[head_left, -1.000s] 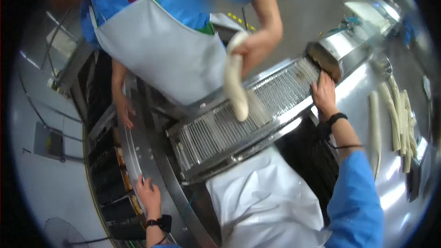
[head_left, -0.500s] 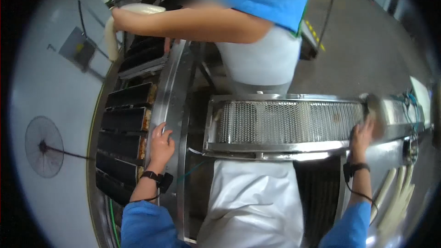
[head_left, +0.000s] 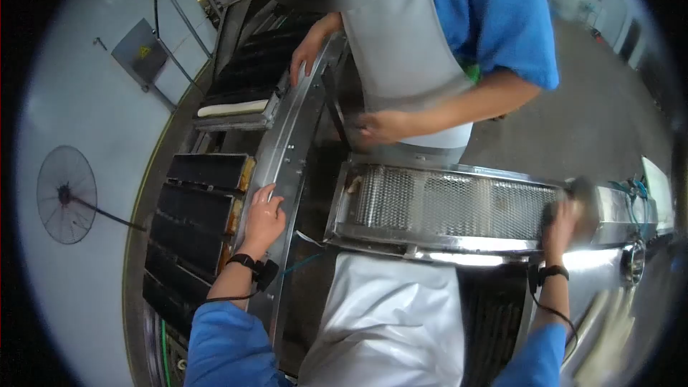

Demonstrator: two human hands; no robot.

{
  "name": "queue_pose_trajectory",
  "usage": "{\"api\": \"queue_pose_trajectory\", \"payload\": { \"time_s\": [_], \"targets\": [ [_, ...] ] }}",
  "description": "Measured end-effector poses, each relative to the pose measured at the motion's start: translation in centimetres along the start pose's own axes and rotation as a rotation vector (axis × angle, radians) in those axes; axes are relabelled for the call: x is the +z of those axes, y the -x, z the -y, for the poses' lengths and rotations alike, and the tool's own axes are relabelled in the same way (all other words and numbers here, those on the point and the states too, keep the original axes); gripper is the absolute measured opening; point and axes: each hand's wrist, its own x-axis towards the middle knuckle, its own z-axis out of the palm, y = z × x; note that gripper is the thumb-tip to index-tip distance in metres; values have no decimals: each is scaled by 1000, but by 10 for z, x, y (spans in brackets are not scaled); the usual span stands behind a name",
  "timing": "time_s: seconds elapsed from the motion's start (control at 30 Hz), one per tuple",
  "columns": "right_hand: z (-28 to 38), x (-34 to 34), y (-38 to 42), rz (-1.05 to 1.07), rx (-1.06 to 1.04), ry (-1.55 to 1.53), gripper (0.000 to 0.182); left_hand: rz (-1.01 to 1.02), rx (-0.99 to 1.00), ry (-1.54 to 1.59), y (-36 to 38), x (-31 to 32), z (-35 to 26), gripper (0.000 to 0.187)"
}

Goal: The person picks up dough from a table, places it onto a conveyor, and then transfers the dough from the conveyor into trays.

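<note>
My left hand [head_left: 264, 216] rests on the metal rail [head_left: 276, 150] beside the black moulds [head_left: 197, 216], its fingers loosely apart and nothing in them. At the right end of the ridged metal conveyor [head_left: 459, 204], my right hand [head_left: 562, 226] is beside a blurred round part [head_left: 584, 204]; its fingertips are smeared, and whether they grip anything is unclear. A long pale strip [head_left: 233, 108] lies on a mould farther up the line. Several pale strips [head_left: 609, 337] lie on the metal surface at the lower right, also blurred.
Across the conveyor stands a co-worker in a white apron [head_left: 401, 36], one hand [head_left: 308, 54] on the rail and the other [head_left: 387, 127] above the conveyor's left end. A round fan [head_left: 66, 193] and a grey box [head_left: 141, 54] are at the left wall.
The co-worker's hands no longer hold the pale strip up; one pale strip now lies on a mould. The view has shifted. My hands stay at the rail and the conveyor's right end.
</note>
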Motion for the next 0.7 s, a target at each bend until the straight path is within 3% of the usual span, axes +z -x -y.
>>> {"api": "queue_pose_trajectory", "payload": {
  "time_s": [0.03,0.1,0.17,0.23,0.27,0.3,0.33,0.4,0.53,0.57,0.6,0.63,0.7],
  "targets": [
    [3,-5,-2,112,-2,44,53,-5,14,2,0,0,-1,23],
    [4,-6,-7,118,-34,56,36,-10,10,11,1,0,-3,24],
    [16,-27,-15,184,-95,81,44,-24,21,22,-3,2,-2,24],
    [37,-62,-23,387,-47,179,40,-23,-16,13,3,6,1,24],
    [29,-42,-16,237,-66,241,40,-30,6,32,3,7,1,24],
    [45,-68,-21,356,-13,247,41,-28,-9,30,3,5,0,24],
    [28,-40,-7,113,-94,173,44,-28,-14,30,0,5,-1,24],
    [31,-65,11,74,-129,-15,41,-39,13,42,7,4,0,24],
    [17,-108,74,-5,154,-465,41,-45,-4,32,11,4,1,25],
    [17,-124,98,-140,301,-709,37,-40,26,50,11,5,3,25],
    [16,-148,124,-23,596,-740,32,-45,26,41,12,5,6,25],
    [-8,-140,158,-64,629,-618,30,-51,22,31,10,6,6,25],
    [-26,-157,228,-90,888,-895,23,-30,23,30,10,3,3,25]
  ]
}}
